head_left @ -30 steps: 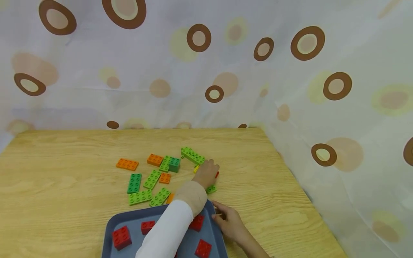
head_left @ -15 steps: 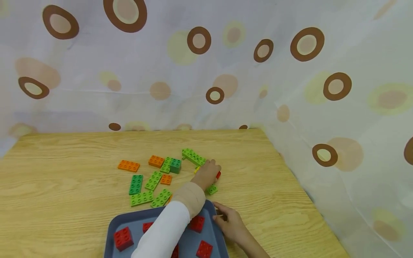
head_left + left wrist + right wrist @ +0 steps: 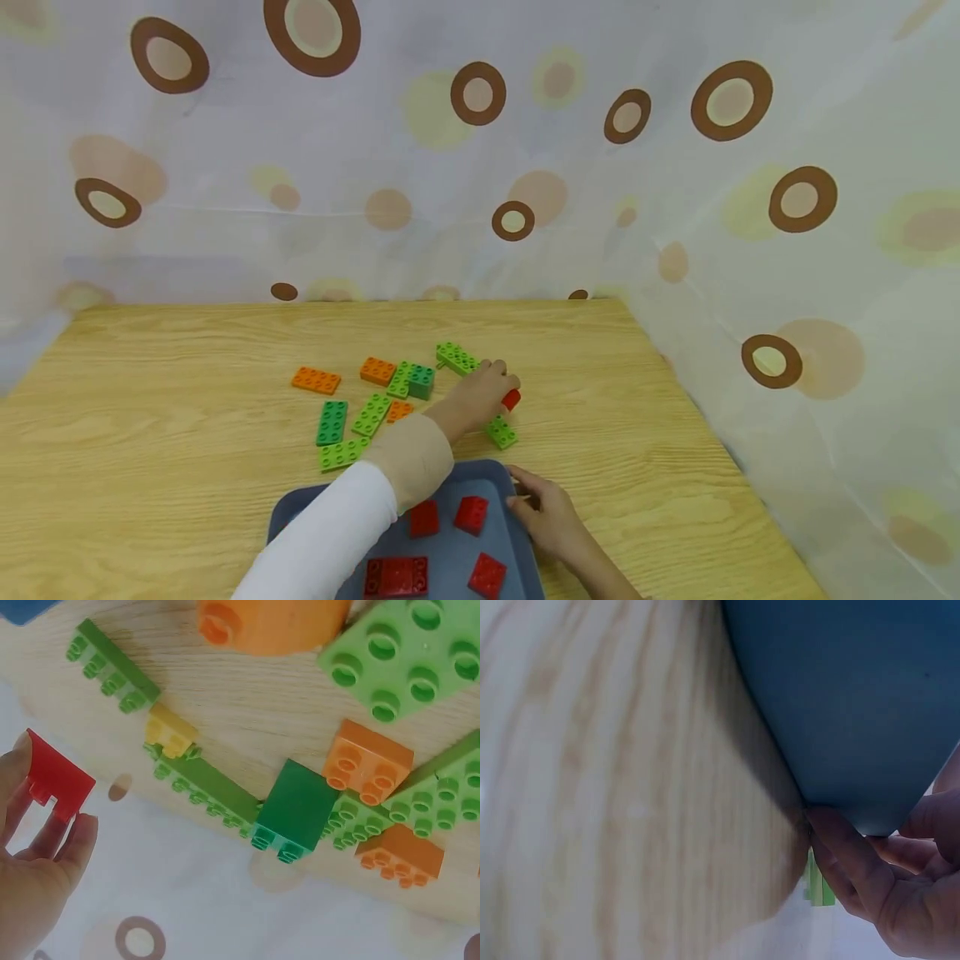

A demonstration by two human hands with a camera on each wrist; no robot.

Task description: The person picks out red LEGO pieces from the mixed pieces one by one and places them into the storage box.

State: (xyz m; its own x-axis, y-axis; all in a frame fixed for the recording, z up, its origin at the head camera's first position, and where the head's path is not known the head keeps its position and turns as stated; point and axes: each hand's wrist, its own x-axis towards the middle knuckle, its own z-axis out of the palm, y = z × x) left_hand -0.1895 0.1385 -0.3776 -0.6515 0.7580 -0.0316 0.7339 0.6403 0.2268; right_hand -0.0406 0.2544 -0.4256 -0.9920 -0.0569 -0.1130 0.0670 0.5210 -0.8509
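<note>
My left hand (image 3: 480, 398), at the end of a white-sleeved arm across the tray, pinches a red brick (image 3: 512, 400) above the far side of the table. In the left wrist view, thumb and fingertips grip this red brick (image 3: 61, 776) at its ends, studs hidden. My right hand (image 3: 551, 518) holds the far right corner of the grey-blue tray (image 3: 517, 521). The right wrist view has its thumb and fingers on either side of the tray wall (image 3: 847, 712). Inside the tray lie several red bricks, among them one flat brick (image 3: 397, 577); the arm covers the left part.
Beyond the tray lie loose bricks: a long lime brick (image 3: 457, 358), a lime plate (image 3: 501, 432), a dark green plate (image 3: 332, 422), an orange plate (image 3: 316, 380) and a teal brick (image 3: 422, 382). A yellow brick (image 3: 171, 731) sits near the lime ones. A patterned cloth (image 3: 420, 167) hangs behind the table.
My left hand has picked up the red brick and started drawing back toward the tray. The head view has shifted slightly left. My right hand keeps its hold on the tray.
</note>
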